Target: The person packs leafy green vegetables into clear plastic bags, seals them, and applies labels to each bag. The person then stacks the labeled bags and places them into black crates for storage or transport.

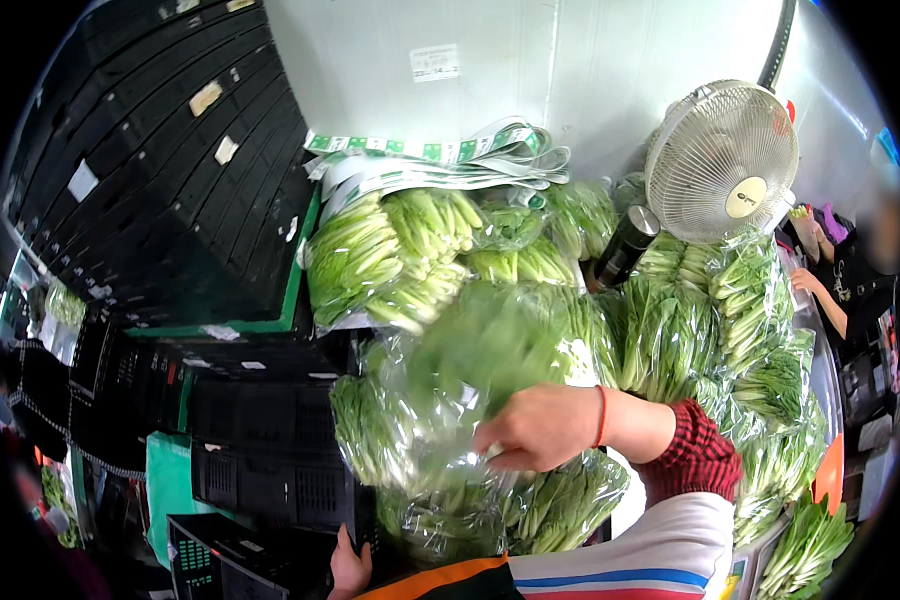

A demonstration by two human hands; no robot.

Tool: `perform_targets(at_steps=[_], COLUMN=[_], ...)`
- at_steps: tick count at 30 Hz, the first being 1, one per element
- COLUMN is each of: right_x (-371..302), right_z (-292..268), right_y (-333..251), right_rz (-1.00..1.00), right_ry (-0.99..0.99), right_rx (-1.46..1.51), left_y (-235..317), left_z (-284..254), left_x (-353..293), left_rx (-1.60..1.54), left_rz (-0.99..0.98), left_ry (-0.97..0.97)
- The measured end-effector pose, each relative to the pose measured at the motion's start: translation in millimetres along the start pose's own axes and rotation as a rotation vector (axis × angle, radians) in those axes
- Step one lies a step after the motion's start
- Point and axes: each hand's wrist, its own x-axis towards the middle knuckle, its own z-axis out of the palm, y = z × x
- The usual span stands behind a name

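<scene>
My right hand (540, 428) is closed on a clear plastic bag of leafy greens (490, 345), smeared by motion above the pile. Under and around it lie more bagged greens (570, 505), pale stems showing through the film. Low in the picture, my left hand (349, 565) is beside the dark edge of a black crate (255, 480). Its thumb and a finger stand apart; the rest of that hand is hidden, and I see nothing held in it.
Tall stacked black crates (170, 170) rise at the left. Behind the greens lie green-and-white printed strips (450, 165). A fan (722, 165) and a dark flask (625, 245) stand at the back right. Another person (855, 265) is at the far right.
</scene>
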Motion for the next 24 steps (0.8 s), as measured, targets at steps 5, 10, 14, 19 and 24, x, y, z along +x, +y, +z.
perform_targets(at_steps=[5, 10, 14, 19, 24], right_x=[76, 121, 123, 92, 17], right_z=[-55, -81, -82, -87, -75], right_y=[124, 246, 259, 152, 71], right_rz=[0.339, 1.0, 1.089, 0.34, 0.232], right_ry=[0.813, 1.113, 1.22, 1.491, 1.559], right_rx=[-0.313, -0.204, 0.024, 0.044, 0.173], left_y=[59, 67, 44, -7, -21], left_z=[-37, -40, -25, 0, 12], left_x=[-7, -2, -12, -3, 4], left_rx=[0.223, 0.111, 0.064, -0.083, -0.119], left_rz=[-0.05, -0.224, 0.023, 0.011, 0.174], left_ry=[-0.019, -0.112, 0.073, 0.008, 0.067])
